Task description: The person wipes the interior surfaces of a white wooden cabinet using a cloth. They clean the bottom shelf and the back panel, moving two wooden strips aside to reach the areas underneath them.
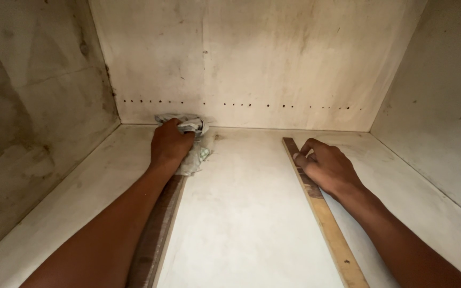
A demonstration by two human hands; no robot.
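A: Status on the hands?

B: Left hand (171, 144) is closed over a crumpled pale rag (190, 140), pressing it onto the cabinet floor (241, 213) right at the back wall (252, 64). Fingers curl down into the cloth; bunched fabric sticks out past the knuckles and to the right of the hand.

A: Right?

B: Right hand (329, 168) rests on a light wooden strip (318, 205). Fingers bent, tips down on the strip's upper part, not wrapped around it. Whether it pinches the edge, can't tell.

A: Strip layout?

B: That one runs from near the back wall diagonally toward the front right, flat on the floor. A second, darker wooden strip (158, 234) lies under the left forearm, running from the rag toward the front edge.

A: Rag vs strips?

B: Rag touches the far end of the darker strip, well apart from the light one.

A: Surroundings?

B: Stained whitish panels on all sides. Row of small holes (241, 104) across the back wall, just above the floor joint. Left side wall (33, 122) is the grimiest.
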